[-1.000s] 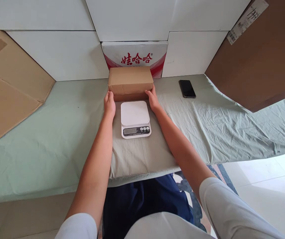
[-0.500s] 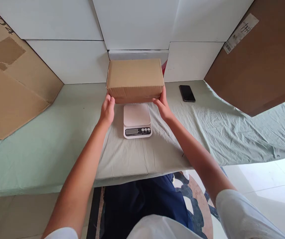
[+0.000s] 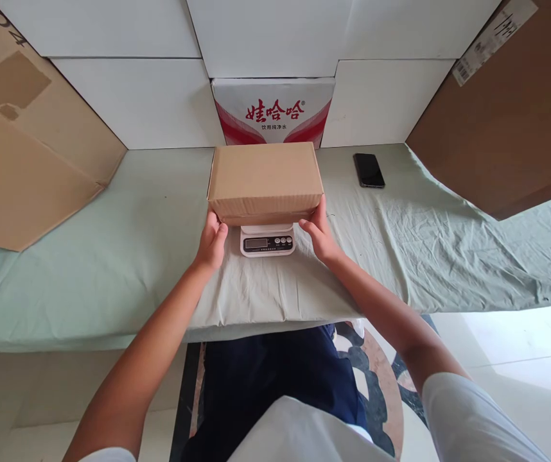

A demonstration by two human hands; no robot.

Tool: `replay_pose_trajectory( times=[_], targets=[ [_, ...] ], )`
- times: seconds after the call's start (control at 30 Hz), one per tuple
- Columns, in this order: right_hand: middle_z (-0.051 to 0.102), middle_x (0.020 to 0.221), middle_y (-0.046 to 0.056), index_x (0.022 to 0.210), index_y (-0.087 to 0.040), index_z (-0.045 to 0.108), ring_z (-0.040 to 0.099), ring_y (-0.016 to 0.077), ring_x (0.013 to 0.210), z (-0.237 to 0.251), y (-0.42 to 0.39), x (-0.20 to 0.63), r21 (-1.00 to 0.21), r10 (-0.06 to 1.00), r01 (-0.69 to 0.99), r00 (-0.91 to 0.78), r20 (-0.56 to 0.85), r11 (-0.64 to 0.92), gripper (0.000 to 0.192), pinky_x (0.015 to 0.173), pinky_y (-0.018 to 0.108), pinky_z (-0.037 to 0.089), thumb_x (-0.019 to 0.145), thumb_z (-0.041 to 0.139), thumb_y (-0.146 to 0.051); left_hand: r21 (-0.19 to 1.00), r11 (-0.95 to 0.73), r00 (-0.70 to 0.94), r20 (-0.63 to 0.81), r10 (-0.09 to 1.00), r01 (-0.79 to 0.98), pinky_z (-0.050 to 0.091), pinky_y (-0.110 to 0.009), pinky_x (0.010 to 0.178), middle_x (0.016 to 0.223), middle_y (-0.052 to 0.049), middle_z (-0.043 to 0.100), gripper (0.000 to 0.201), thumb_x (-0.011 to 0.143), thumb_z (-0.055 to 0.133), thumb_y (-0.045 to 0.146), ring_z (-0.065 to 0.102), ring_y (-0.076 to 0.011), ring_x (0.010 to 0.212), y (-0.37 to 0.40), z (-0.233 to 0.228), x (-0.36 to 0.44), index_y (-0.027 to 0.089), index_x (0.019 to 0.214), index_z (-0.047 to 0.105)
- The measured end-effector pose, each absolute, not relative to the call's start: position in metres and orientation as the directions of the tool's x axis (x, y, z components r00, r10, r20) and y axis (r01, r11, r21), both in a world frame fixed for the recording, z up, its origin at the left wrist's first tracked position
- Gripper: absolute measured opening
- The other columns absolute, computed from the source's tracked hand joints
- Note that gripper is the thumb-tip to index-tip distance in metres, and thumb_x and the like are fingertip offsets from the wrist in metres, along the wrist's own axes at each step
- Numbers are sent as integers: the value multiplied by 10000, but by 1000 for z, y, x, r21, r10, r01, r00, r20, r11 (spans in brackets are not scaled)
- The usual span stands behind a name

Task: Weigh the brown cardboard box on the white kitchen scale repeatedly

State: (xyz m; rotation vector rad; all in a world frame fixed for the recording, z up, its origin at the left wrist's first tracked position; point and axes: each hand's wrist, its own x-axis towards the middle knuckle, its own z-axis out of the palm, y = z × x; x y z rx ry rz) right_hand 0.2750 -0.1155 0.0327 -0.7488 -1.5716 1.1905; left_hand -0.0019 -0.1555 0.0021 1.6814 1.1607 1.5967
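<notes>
A closed brown cardboard box (image 3: 264, 179) is over a small white digital scale (image 3: 267, 241), covering its platform; only the scale's display and buttons show. My left hand (image 3: 211, 242) grips the box's lower left end. My right hand (image 3: 320, 232) grips its lower right end. Whether the box rests fully on the scale or hovers just above it I cannot tell.
A pale green cloth (image 3: 112, 256) covers the table. A black phone (image 3: 368, 170) lies at the back right. A red-and-white carton (image 3: 273, 109) stands against the white wall. Large cardboard sheets lean at the left (image 3: 25, 141) and right (image 3: 507, 122).
Both hands lifted the box from the table behind the scale and brought it toward me, down over the scale's platform.
</notes>
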Motion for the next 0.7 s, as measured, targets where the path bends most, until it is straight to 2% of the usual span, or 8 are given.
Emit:
replay_pose_trajectory(
  times=[0.1,0.27,0.37,0.53,0.7],
  targets=[
    [288,1763,-25,1639,-411,182,214,285,1674,32,-115,273,-930,884,-98,-290,366,353,939,1423,552,144,840,629,-621,849,-482,-80,508,858,218,288,-480,1335,1568,-160,565,759,949,472,737,493,-334,1520,-155,3,-2,268,1546,463],
    [253,1783,-38,1639,-402,180,232,281,1671,29,-112,272,-928,889,-89,-264,373,363,946,1415,520,195,835,619,-638,851,-483,-44,501,864,207,296,-471,1331,1629,-159,509,770,954,487,722,433,-328,1568,-158,2,-1,270,1575,438],
    [274,1773,-16,1637,-385,193,243,289,1664,27,-110,273,-923,890,-63,-246,383,380,957,1413,516,197,827,622,-663,857,-477,-29,491,871,198,289,-466,1332,1658,-152,477,754,966,502,690,407,-324,1585,-159,0,-2,269,1587,426],
    [289,1751,-1,1629,-383,198,236,295,1654,23,-110,274,-914,878,-87,-255,405,397,940,1408,545,180,839,630,-654,857,-476,-27,490,871,195,287,-482,1333,1630,-164,513,770,972,496,685,449,-331,1558,-159,0,-2,245,1599,416],
    [341,1706,14,1610,-394,208,255,308,1637,21,-111,273,-921,887,-107,-249,389,374,930,1403,569,187,833,655,-642,853,-487,-19,499,866,189,305,-477,1332,1654,-160,491,779,973,485,694,397,-332,1595,-160,2,-1,245,1606,412]
  ],
)
